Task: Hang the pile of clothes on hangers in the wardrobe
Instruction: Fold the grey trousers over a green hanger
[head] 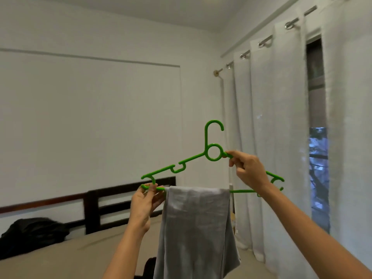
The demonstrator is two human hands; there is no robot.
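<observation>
As it hangs over the green plastic hanger (205, 137) mid-frame, grey garment (197, 218) likely soft, light, slippy; left hand (144, 200) pinches bar end, right hand (248, 170) grips shoulder; hold hook.

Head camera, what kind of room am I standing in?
Probably a bedroom: a tan-covered bed with a dark wooden slatted headboard, white eyelet curtains over a window, and a grey garment draped on a green plastic hanger.
</observation>
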